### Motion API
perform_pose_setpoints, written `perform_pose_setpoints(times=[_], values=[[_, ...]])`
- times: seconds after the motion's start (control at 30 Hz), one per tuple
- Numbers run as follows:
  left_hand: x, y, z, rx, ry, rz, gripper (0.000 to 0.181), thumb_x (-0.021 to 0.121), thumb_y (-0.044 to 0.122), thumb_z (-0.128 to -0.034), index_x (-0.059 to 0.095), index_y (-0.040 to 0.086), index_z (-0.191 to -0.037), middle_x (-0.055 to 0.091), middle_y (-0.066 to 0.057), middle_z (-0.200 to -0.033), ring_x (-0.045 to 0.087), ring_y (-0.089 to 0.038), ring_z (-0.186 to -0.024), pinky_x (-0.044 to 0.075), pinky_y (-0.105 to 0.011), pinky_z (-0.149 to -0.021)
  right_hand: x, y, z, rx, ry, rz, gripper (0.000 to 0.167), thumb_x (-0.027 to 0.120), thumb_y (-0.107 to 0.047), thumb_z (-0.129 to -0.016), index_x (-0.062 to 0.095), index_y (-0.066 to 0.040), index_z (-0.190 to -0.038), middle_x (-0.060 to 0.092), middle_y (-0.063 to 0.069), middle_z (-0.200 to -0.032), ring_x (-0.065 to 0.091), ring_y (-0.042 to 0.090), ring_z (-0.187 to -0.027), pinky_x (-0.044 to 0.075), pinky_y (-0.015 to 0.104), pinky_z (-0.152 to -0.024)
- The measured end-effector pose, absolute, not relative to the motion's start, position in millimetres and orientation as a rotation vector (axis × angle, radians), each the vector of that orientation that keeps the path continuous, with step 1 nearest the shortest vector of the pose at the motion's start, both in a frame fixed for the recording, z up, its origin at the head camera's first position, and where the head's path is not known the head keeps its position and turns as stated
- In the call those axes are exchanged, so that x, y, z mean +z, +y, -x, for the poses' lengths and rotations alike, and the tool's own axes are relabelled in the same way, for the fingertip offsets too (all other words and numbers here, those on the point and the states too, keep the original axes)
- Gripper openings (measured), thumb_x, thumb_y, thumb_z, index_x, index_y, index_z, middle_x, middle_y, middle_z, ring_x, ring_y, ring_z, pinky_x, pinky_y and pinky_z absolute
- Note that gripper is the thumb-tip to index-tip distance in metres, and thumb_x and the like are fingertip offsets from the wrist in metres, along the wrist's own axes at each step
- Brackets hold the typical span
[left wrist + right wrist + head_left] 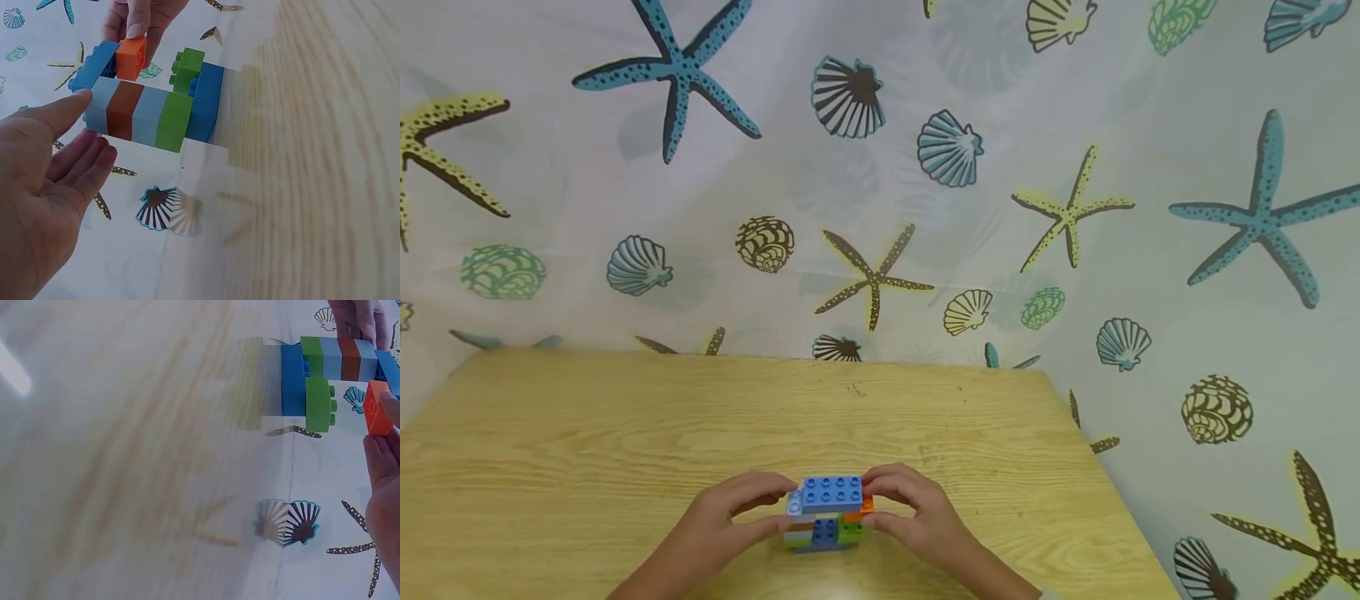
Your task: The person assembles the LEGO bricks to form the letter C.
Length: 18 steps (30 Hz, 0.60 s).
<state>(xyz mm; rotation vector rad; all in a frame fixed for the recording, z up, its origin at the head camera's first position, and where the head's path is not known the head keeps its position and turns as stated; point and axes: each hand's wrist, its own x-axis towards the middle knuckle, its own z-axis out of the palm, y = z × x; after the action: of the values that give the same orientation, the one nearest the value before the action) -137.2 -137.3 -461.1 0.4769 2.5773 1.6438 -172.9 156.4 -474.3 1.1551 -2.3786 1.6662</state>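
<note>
A small structure of toy building bricks stands on the table in front of me. Its left column runs up from a green brick (172, 124) through light blue and brown (123, 109) to a light blue top brick (97, 106). My left hand (730, 510) holds that top brick between thumb and fingers. A long blue brick (832, 505) bridges the top. Under its right end is an orange brick (375, 411), pinched by my right hand (921, 510). Below the orange brick, across a gap, a green brick (317, 406) sits on the blue base brick (292, 381).
The wood-grain table (625, 433) extends around the bricks. Behind it and along the right side hangs a pale cloth (880, 183) printed with starfish and shells.
</note>
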Motion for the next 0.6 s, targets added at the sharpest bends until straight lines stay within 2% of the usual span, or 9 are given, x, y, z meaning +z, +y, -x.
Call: perform_pose_setpoints(times=[0.17, 0.33, 0.6], values=[[-465.9, -137.7, 138.9, 1.697, 2.51, -0.569, 0.028, 0.077, 0.028, -0.0892, 0.071, 0.024, -0.116, 0.067, -0.002, -0.126, 0.064, -0.023, -0.118, 0.058, -0.028, -0.094, -476.4, 157.4, 174.0, 1.698, -2.37, -1.164, 0.02, 0.072, -0.012, -0.094, 0.07, -0.008, -0.113, 0.065, 0.013, -0.125, 0.062, 0.015, -0.12, 0.055, 0.046, -0.098], [-464.2, -135.6, 141.8, 1.724, 2.485, -0.543, 0.026, 0.077, 0.022, -0.0888, 0.072, 0.02, -0.114, 0.068, -0.003, -0.122, 0.065, -0.02, -0.115, 0.058, -0.028, -0.094, -476.3, 157.3, 176.9, 1.76, -2.364, -1.158, 0.019, 0.071, -0.011, -0.094, 0.07, -0.007, -0.112, 0.064, 0.015, -0.126, 0.063, 0.015, -0.12, 0.054, 0.05, -0.098], [-462.3, -133.2, 153.7, 1.712, 2.486, -0.286, 0.031, 0.076, 0.03, -0.0903, 0.072, 0.016, -0.117, 0.071, -0.002, -0.118, 0.067, -0.018, -0.109, 0.06, -0.028, -0.088, -467.6, 153.3, 191.4, 2.012, -2.474, -1.003, 0.023, 0.071, -0.011, -0.095, 0.069, -0.001, -0.115, 0.059, 0.017, -0.132, 0.062, 0.016, -0.119, 0.056, 0.032, -0.098]])
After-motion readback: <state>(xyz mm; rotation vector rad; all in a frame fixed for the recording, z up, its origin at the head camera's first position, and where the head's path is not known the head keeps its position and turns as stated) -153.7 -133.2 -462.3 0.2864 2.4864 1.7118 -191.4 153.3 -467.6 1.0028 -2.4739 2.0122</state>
